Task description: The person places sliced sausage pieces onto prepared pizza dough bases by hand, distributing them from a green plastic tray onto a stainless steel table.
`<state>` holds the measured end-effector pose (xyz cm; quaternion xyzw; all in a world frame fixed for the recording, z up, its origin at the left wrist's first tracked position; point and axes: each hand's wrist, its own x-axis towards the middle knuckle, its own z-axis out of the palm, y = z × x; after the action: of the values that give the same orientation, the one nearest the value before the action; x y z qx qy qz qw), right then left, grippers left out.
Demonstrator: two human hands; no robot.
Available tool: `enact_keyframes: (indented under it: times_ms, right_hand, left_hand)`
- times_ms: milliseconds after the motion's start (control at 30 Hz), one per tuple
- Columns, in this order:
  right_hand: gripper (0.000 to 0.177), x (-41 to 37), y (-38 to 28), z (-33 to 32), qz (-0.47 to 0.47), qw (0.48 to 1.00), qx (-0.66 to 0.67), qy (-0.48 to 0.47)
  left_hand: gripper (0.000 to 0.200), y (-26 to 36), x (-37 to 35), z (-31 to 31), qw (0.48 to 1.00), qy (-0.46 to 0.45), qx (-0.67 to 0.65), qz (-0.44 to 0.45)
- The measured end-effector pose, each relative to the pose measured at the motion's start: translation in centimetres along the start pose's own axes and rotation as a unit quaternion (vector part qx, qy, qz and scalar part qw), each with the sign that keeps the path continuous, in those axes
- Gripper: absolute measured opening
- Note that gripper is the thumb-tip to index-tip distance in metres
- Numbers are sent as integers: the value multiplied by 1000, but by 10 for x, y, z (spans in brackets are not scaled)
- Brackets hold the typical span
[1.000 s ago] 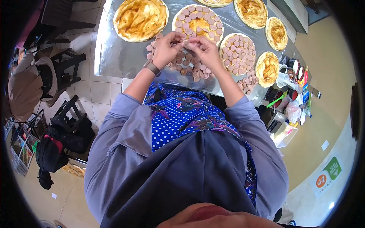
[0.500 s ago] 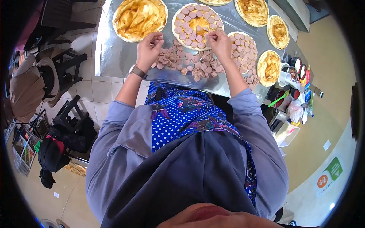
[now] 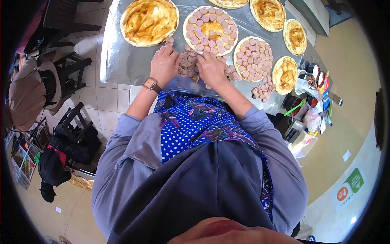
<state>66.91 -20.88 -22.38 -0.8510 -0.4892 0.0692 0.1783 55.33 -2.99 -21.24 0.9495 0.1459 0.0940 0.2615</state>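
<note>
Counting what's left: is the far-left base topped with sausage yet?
Not topped: the base shows only sauce; the slices lie heaped beside it.

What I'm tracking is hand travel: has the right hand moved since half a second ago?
Yes. The right hand has drawn back from the rim of the middle sausage-topped pizza toward the person, down onto the pile of loose sausage slices.

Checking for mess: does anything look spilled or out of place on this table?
Nothing looks damaged. A heap of sausage slices lies loose on the foil under the left hand and right hand. A smaller cluster sits apart, close to the table's near edge, beside a sauced base.
</note>
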Motion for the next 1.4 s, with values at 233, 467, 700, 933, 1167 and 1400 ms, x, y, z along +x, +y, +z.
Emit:
enact_keyframes:
  times_ms: [233, 467, 700, 933, 1167, 1400]
  right_hand:
    - [6, -3, 6, -6, 32, 996, 78, -18]
    - [15, 65, 79, -21, 197, 898, 391, 35]
    - [17, 109, 105, -26, 171, 978, 114, 27]
    - [19, 111, 102, -11, 164, 953, 251, 41]
    - [21, 117, 89, -9, 101, 989, 55, 89]
    - [17, 74, 26, -35, 119, 905, 407, -34]
  left_hand:
    - [12, -12, -10, -2, 999, -48, 10, 8]
    - [11, -17, -6, -1, 998, -41, 38, 1]
    - [11, -24, -1, -1, 998, -24, 51, 1]
    - [24, -25, 2, -9, 976, 37, -183, -111]
    - [28, -10, 22, -3, 936, 49, -315, -152]
    - [31, 11, 51, 7, 886, -5, -419, -201]
